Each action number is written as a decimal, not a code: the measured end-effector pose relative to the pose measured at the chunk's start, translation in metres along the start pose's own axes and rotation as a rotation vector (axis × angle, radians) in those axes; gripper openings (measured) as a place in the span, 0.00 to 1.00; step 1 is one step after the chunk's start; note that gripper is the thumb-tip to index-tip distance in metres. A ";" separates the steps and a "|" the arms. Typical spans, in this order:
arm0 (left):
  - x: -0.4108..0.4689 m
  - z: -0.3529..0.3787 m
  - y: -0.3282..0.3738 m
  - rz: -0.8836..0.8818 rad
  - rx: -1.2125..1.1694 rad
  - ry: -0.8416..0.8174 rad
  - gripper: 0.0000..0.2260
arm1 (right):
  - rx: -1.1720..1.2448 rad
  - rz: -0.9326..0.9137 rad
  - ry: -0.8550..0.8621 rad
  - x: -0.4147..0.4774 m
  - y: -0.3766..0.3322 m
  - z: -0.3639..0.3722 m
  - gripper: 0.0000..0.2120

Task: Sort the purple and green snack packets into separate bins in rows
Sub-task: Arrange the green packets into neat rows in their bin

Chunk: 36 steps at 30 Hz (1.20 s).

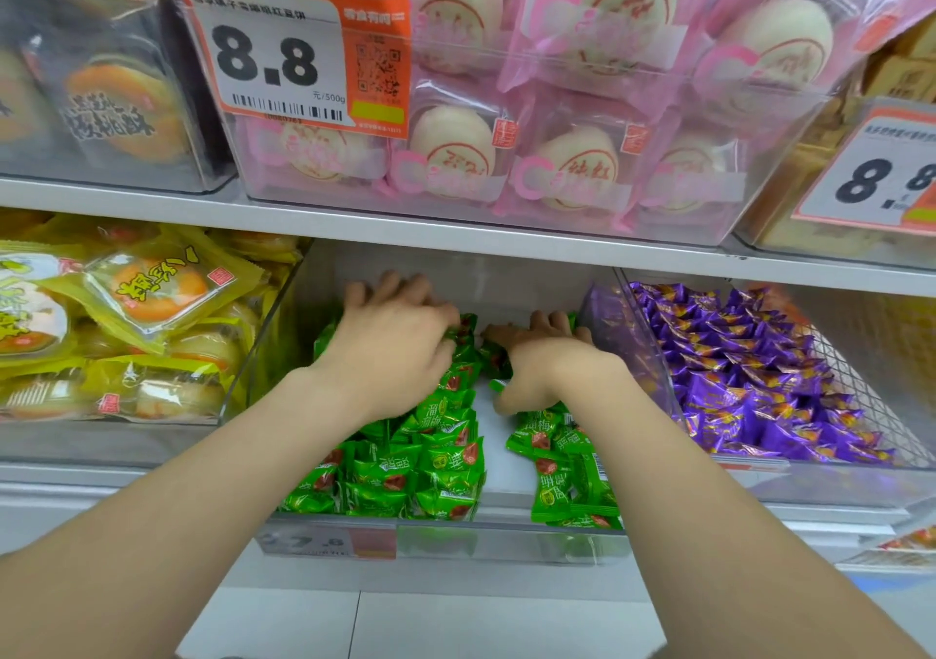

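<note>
Fingers point(390, 286) of the left hand point(395, 339) are spread and slightly bent, reaching toward the back of a clear plastic bin point(456, 532) and resting on a pile of green packets point(435, 456). They do not appear to close round any one packet. The right hand point(547, 364) lies palm down just beside it on the same pile, fingers fairly straight and pointing left, thumb hanging toward the front. Whether it grips a packet cannot be told.

The green packets are small, glossy pillow-shaped wrappers with a red fruit picture and Chinese lettering. They fill the middle bin on the lower shelf in two loose rows, with a strip of white bin floor showing between them.

The purple packets point(759, 380) are shiny, with orange and yellow marks. They sit packed closely together in the next bin point(653, 354) to the right.

To the left is a bin of yellow-wrapped pastries point(152, 294). On the shelf point(456, 230) above are pink-wrapped white buns point(506, 152) and an orange price tag point(268, 61) reading 8.8.
</note>
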<state>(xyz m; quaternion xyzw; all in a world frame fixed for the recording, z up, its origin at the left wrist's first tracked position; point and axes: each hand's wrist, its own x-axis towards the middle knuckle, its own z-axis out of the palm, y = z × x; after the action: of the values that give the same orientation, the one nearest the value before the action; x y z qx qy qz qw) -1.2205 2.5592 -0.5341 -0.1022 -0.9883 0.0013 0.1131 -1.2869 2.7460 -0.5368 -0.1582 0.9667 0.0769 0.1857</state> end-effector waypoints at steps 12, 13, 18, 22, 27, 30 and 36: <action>-0.010 0.004 0.003 0.118 0.009 -0.332 0.27 | -0.118 0.015 0.115 0.004 -0.014 0.010 0.24; -0.011 0.003 0.002 0.106 0.004 -0.318 0.26 | -0.123 0.019 0.130 0.004 -0.015 0.010 0.23; -0.017 -0.006 -0.007 0.052 -0.006 -0.344 0.27 | 0.004 0.031 0.254 0.002 -0.005 0.008 0.18; -0.023 -0.014 -0.014 0.037 -0.002 -0.342 0.22 | 0.232 0.041 0.361 -0.002 0.000 0.004 0.15; -0.027 -0.022 -0.017 0.003 0.042 -0.269 0.20 | 0.644 -0.016 0.640 -0.017 0.004 -0.009 0.10; -0.026 -0.027 -0.024 -0.094 -0.120 -0.225 0.24 | 1.035 -0.057 0.705 -0.035 -0.012 -0.019 0.08; -0.033 -0.048 -0.026 -0.400 -0.544 0.273 0.12 | 1.636 -0.219 0.497 -0.049 -0.083 -0.014 0.11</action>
<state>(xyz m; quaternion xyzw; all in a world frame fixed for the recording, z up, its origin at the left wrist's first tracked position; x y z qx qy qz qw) -1.1840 2.5258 -0.4937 0.0677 -0.9287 -0.2976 0.2108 -1.2208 2.6789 -0.5130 -0.0793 0.7100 -0.6991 0.0307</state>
